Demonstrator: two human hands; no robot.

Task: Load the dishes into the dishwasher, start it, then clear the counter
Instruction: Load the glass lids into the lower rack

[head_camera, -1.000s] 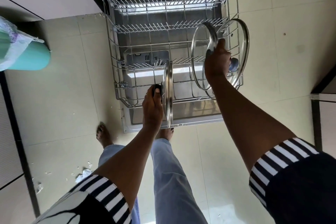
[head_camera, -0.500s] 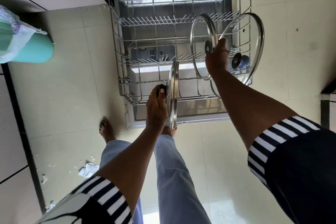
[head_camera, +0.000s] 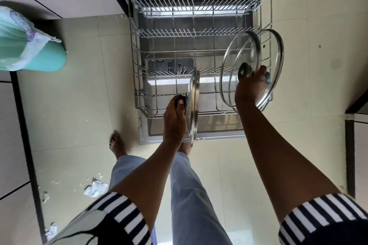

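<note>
A teal bin (head_camera: 41,59) (lined with a white bag) stands at the left on the pale tiled floor (head_camera: 79,109), which is littered with paper scraps (head_camera: 95,187). Over the pulled-out dishwasher rack (head_camera: 137,77), the left hand (head_camera: 175,119) grips an edge-on glass lid (head_camera: 194,105) by its knob. The right hand (head_camera: 251,90) clutches a second lid (head_camera: 237,51) and a third lid (head_camera: 273,55) by their knobs.

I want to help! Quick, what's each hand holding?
Left hand: grips the edge-on lid's knob.
Right hand: grips a glass lid and a second lid behind.

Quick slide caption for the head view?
Left hand grips one glass lid, right hand two more lids, over the pulled-out dishwasher rack.
</note>
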